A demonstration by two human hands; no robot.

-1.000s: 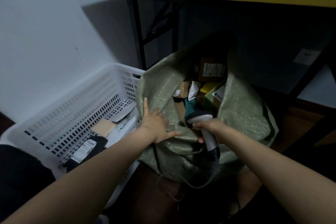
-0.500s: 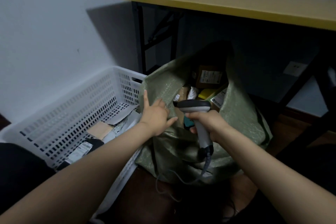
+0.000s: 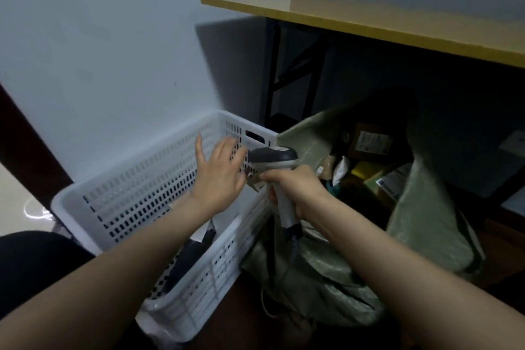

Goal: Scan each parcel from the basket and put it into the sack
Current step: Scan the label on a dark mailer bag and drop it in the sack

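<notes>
Fingers [image 3: 279, 179] around grey-headed, white-handled scanner [image 3: 272, 158]

basket [image 3: 147, 196] contents: mostly hidden behind left forearm (dark parcel [image 3: 189, 257] partly visible)
sack [image 3: 426, 224] labels: too blurred to read

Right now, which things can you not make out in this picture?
- Basket contents, head view: the left arm covers most; only a dark parcel shows.
- Label text on the brown box in the sack: too small, dim.
- Scanner cable end: lost in shadow.
</notes>
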